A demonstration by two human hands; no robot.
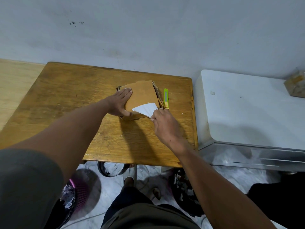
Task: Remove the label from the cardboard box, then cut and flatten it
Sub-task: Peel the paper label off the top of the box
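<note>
Far left, below table level: pink perforated basket [80, 194] on pale floor, partly behind left sleeve [24, 187].

Wooden table [66, 90] against grey wall [148, 30]; top scuffed, grain visible.

Left hand [119, 103] laid flat, fingers extended and together, palm down on left part of cardboard box [142, 95]; thumb hooked over near-left edge of box. Pressing, not gripping.

Cardboard box lying low near table's far right area, plain brown top face up, layered edges showing along right side and near corner.

White label [146, 109] partly lifted off near-right portion of box top; one end raised clear of cardboard, far end apparently still attached, exact line of attachment not discernible.

Right hand [165, 128] closed on near edge of label, pinched between thumb and fingertips; rest of fingers curled.

Just right of box: green and yellow utility knife [166, 100] flat on table, lengthwise along box side, untouched; blade state not discernible.

Further right, well apart from table: white cabinet top [247, 109] with a brown block-like object [295, 83] at far right edge, cut off by frame.

Below table: dark bins [183, 187] with pale scraps inside.
</note>
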